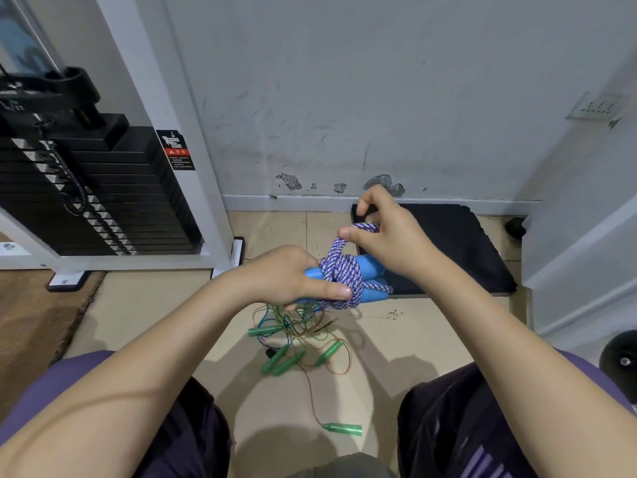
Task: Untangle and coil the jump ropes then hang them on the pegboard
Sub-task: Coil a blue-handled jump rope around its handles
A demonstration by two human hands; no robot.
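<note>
Braided rope: purple-and-white braided jump rope [341, 277] with thick blue plastic handles [370, 267], held up over the floor between the knees, cord wound round both handles in a fat bundle. Looks nearly coiled, probably just the last wrap or tuck to go.

Left hand [293, 276]: curled round the handle ends, index finger stretched along the wraps, pinning them.

Right hand [382, 229]: thumb and fingers pinching a loop of the same cord, lifted just above the bundle.

Floor pile: thin clear plastic ropes with green handles [296, 343], all in one snarl on the beige tile floor [155, 305] right below the hands. One green handle [343, 428] trailing off toward the camera. Not started, by the look of it.

Pegboard: nowhere in view, so no hanging done as far as can be seen.

Overall: early days, roughly one rope close to ready, the rest to sort.
</note>
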